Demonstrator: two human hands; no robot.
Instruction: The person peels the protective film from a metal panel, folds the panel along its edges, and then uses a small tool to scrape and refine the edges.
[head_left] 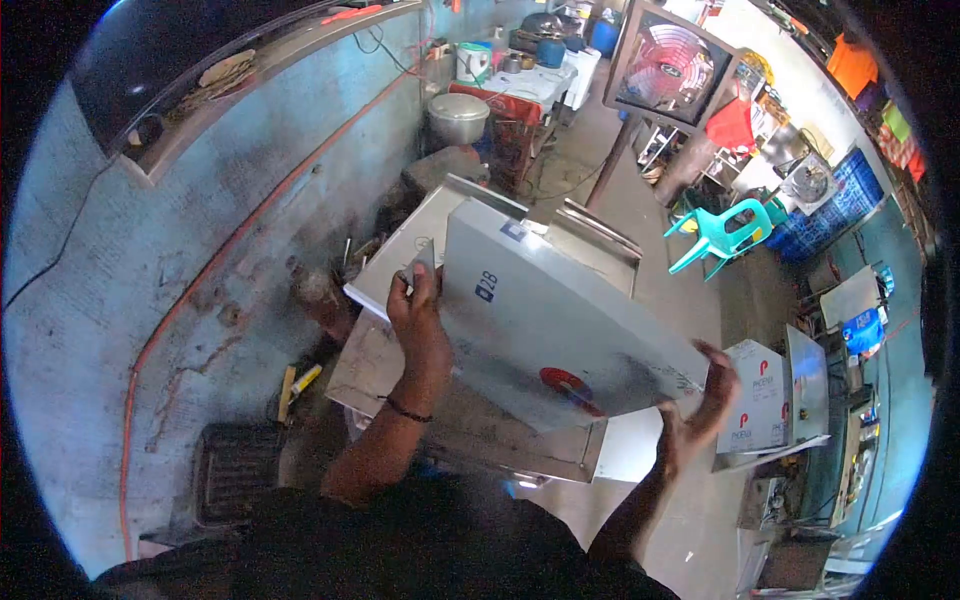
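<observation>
Head view: both hands grip tilted metal sheet (545, 320); left hand (418, 310) upper edge, right hand (705, 395) lower corner.

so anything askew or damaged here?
Nothing clearly damaged. The metal panel sits tilted, held by the left hand at its upper corner and the right hand at its lower edge; it bears a red mark.

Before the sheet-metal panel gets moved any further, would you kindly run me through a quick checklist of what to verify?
1. Left hand grips the metal panel at its upper edge: ok.
2. Right hand supports the panel's lower right corner: ok.
3. Panel lifted off the workbench, tilted: ok.
4. Hands gloved against sharp edges: not ok, both bare.
5. Bench surface under the panel free of loose items: cannot tell, hidden by the panel.
6. White boxes beside the right hand kept apart from the panel: cannot tell.
</observation>
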